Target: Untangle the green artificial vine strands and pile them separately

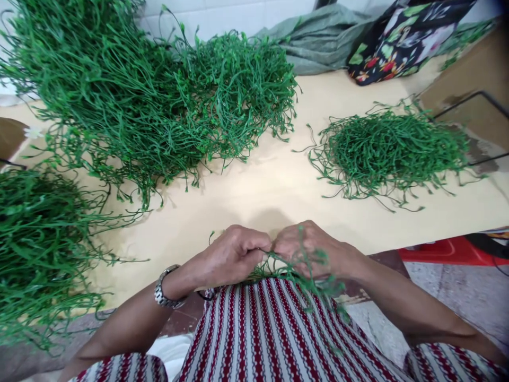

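Note:
Close in front of the striped shirt, my left hand (234,255) and my right hand (314,249) meet at the table's near edge. Both are closed, knuckles almost touching. Between them runs a thin bunch of green plastic stems (292,265) with small budded tips. My left thumb and fingers pinch one end; the stems pass under my right fingers, and their loose tips hang blurred over my right wrist. Part of the bunch is hidden behind the hands. A metal watch (169,286) sits on my left wrist.
A tall heap of green stems (159,101) fills the back left of the cream table (262,185). Another pile (32,239) lies at the left edge, a smaller one (389,148) at the right. Behind are floral cloth (401,45) and a cardboard box (473,95); a red stool (441,252) stands below.

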The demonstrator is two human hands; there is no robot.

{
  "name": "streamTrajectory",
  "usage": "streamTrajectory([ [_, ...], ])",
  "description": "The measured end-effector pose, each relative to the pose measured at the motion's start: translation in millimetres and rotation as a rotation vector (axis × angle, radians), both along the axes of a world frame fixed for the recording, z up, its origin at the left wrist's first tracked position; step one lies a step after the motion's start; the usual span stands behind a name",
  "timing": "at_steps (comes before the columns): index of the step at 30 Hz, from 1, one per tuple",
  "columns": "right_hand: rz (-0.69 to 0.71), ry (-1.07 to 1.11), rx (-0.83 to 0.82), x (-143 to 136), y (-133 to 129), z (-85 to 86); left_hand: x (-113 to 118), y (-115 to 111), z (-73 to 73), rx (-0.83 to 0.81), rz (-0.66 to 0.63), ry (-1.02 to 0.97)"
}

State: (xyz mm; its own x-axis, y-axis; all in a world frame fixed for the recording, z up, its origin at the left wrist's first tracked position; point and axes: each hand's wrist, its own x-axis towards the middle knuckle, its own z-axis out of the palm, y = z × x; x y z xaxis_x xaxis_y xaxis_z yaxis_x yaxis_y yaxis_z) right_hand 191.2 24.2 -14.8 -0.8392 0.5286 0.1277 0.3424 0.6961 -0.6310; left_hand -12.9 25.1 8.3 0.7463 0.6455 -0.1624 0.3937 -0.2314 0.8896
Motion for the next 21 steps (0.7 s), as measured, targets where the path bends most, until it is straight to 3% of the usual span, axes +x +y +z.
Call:
streamTrajectory([
  [7, 0.094, 0.124, -0.102, 10.0, -3.9, 5.8, 6.2, -5.1, 5.6, -0.183, 0.003, -0.15],
  [9, 0.026, 0.188, -0.114, 19.0, -4.1, 5.9, 0.7, -4.5, 9.6, -0.254, 0.033, -0.174],
  [11, -0.145, 0.255, -0.104, 30.1, -1.5, 6.7, -7.3, -1.8, 13.7, -0.303, 0.178, -0.211],
  [13, -0.287, 0.237, -0.062, 37.7, 3.7, 6.6, -12.7, 3.1, 15.1, -0.312, 0.417, -0.249],
  [16, -0.272, 0.141, -0.023, 35.4, 12.0, 2.3, -8.5, 12.8, 8.4, -0.409, 0.497, -0.285],
  [21, -0.404, 0.169, -0.098, 13.8, 18.4, -2.1, 10.3, 27.2, -9.7, -0.589, 0.743, -0.534],
])
